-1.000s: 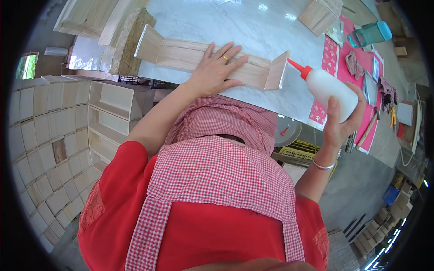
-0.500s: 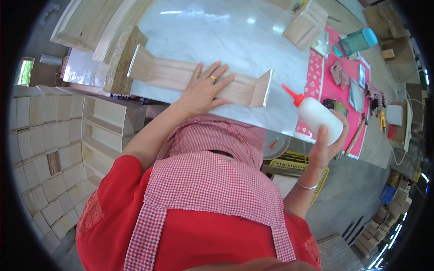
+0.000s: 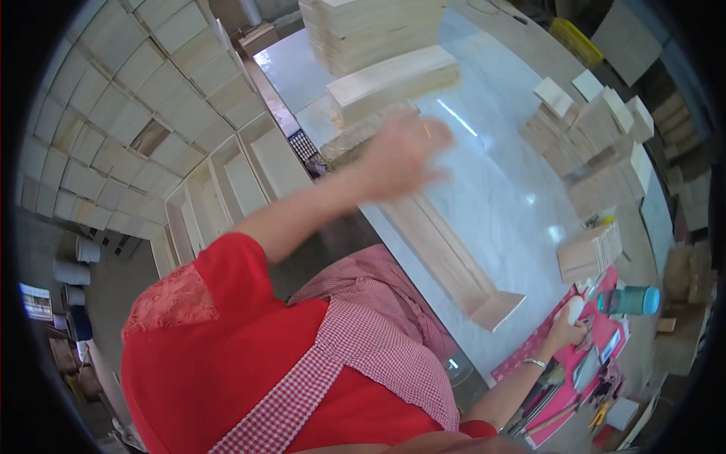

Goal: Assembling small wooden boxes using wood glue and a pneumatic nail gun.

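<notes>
A long wooden piece with a base board and a raised end panel (image 3: 454, 261) lies slantwise on the white marbled tabletop (image 3: 491, 193). My left hand (image 3: 412, 155) is above its far left end, beside a rough chipboard block (image 3: 352, 145); motion smears the fingers, and I cannot tell whether it holds anything. On the right, my right hand (image 3: 563, 334) reaches out over the pink mat (image 3: 605, 291), its fingers round a white glue bottle (image 3: 576, 306). Much of the bottle is hidden by the hand, and its red nozzle cannot be made out.
Stacked pale boards (image 3: 378, 34) stand at the table's far left, with a thick bundle of strips (image 3: 397, 83) before them. Wooden blocks (image 3: 590, 125) are piled at the far right. A teal water bottle (image 3: 631, 300) is on the mat's far side. Wooden boxes (image 3: 219, 189) rise at the left.
My view has turned left. My left hand has lifted off the middle of the wooden piece towards its far left end. My right hand has carried the glue bottle from the table's front edge to the mat.
</notes>
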A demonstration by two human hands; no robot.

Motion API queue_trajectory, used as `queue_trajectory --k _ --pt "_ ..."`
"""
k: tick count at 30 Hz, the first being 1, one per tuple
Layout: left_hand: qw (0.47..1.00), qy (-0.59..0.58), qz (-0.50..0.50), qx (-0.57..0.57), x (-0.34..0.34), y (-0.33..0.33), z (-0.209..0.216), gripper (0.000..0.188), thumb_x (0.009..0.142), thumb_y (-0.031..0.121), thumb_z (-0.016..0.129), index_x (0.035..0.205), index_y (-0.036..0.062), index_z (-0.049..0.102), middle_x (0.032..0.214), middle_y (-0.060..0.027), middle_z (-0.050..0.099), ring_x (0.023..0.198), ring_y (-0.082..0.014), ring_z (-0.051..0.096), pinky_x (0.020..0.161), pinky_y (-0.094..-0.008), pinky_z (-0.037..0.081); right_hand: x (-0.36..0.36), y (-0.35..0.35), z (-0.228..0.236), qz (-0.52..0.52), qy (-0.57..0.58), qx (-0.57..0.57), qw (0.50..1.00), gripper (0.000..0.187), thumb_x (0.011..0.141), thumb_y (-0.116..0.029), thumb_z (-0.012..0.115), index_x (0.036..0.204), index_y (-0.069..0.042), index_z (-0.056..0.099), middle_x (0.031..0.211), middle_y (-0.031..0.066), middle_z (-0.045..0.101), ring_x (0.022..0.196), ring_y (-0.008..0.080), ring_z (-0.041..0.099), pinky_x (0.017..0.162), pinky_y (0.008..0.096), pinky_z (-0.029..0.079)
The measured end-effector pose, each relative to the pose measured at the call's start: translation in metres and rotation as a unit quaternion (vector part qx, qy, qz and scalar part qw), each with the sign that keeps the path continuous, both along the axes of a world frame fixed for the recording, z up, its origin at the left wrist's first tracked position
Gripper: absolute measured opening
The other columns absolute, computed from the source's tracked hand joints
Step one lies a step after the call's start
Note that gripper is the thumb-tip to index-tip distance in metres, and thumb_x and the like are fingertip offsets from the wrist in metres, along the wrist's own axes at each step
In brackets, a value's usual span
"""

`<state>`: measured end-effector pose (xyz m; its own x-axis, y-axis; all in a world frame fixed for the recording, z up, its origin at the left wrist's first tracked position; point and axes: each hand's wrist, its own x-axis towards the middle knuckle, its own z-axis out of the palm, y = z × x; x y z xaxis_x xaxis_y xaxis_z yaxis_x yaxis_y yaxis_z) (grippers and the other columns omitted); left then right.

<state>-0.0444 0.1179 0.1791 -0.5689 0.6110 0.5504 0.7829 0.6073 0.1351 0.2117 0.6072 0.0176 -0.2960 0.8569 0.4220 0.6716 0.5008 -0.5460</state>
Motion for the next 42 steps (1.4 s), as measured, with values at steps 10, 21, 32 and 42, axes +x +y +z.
queue_trajectory --k 10,21,32,42 --pt "0.879 -0.262 0.325 -0.231 -0.206 -0.075 -0.019 0.091 0.067 0.07 0.074 0.12 -0.0041 0.061 0.123 -0.0255 0.061 0.116 -0.0382 0.059 0.092 -0.0478 0.05 0.023 -0.049 0.048 0.047 0.014 0.033 0.998 0.051 0.086 -0.034 0.074 0.113 0.007 0.058 0.108 0.0184 0.062 0.098 0.0298 0.058 0.089 0.0381 0.047" --pt "0.955 0.157 0.247 -0.052 -0.16 -0.078 0.01 0.041 0.079 0.047 0.073 0.095 0.0105 0.064 0.108 -0.0076 0.066 0.108 -0.024 0.06 0.086 -0.0404 0.045 0.013 -0.109 0.107 0.183 0.14 -0.046 0.972 0.036 0.094 -0.017 0.065 0.124 0.002 0.057 0.114 0.0131 0.063 0.104 0.0225 0.061 0.088 0.0334 0.05" --pt "0.916 0.39 -0.091 0.041 -0.026 -0.008 0.036 0.046 0.066 0.02 0.064 0.111 0.0235 0.071 0.101 0.0053 0.057 0.095 -0.0148 0.054 0.081 -0.0346 0.035 -0.049 -0.243 0.175 0.363 0.303 -0.389 0.79 0.048 0.106 -0.033 0.042 0.129 0.008 0.052 0.106 0.0178 0.068 0.09 0.0229 0.07 0.075 0.0302 0.057" --pt "0.957 0.136 -0.254 -0.023 0.058 0.063 0.059 0.066 0.072 0.038 0.077 0.13 0.0119 0.059 0.125 -0.0087 0.057 0.118 -0.0284 0.054 0.098 -0.0462 0.038 -0.021 -0.27 0.168 0.284 0.45 -0.331 0.779 0.027 0.098 -0.007 0.058 0.12 0.006 0.054 0.091 0.0114 0.07 0.076 0.0158 0.069 0.064 0.0262 0.06"
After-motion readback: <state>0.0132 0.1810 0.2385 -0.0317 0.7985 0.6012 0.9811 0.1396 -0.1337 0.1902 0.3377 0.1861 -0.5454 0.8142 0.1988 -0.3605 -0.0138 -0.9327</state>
